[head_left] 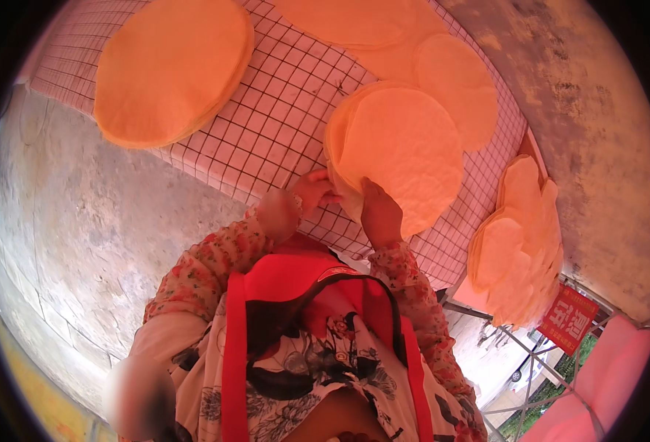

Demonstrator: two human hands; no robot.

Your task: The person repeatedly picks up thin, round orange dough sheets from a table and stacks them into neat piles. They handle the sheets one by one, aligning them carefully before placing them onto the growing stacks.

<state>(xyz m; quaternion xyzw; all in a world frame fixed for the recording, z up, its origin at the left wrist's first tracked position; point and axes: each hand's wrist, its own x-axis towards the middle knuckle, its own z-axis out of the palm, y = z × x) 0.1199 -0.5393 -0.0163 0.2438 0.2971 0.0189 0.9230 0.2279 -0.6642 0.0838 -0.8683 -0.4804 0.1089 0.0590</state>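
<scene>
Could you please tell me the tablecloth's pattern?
The tablecloth has dark grid lines on pinkish white, best in the head view.

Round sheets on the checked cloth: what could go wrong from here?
The big stack at left pokes past the near edge of the checked cloth, so a bump might tip it. In the smaller stack, sheets sit out of line and could slide. The right hand touches its rim, which might crease.
</scene>
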